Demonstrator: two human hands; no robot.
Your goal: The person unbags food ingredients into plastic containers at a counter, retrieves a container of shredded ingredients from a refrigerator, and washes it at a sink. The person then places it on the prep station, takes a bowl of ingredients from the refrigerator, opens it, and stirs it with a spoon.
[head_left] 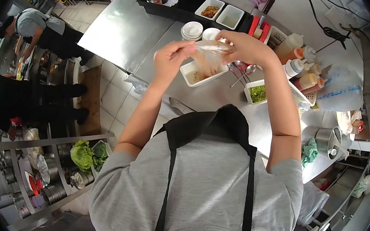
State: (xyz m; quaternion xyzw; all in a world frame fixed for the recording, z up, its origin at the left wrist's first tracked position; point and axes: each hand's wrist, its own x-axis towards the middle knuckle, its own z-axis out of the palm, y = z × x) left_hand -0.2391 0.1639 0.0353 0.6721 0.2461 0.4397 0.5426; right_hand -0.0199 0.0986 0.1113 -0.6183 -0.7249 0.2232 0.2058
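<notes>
A clear plastic bag [210, 55] with orange-brown food inside hangs above a white rectangular tub [189, 80]. My left hand [171, 58] pinches the bag's edge on the left. On the other side, my right hand [241, 47] has its fingers closed on the bag's top. The bag's lower end reaches into the tub or just over it; I cannot tell which. Some brownish contents lie in the tub. Behind the bag stand stacked small white bowls [192, 29]. Several metal spoons [249, 70] rest right of the tub, beside a white tub of chopped greens [256, 94].
Squeeze bottles [294, 67] crowd a white basket on the right. A black holder [178, 12] with white tubs lines the back of the steel counter [117, 31]. A knife [268, 6] and scissors hang behind. Two people work at the left; lettuce [82, 155] lies on a shelf.
</notes>
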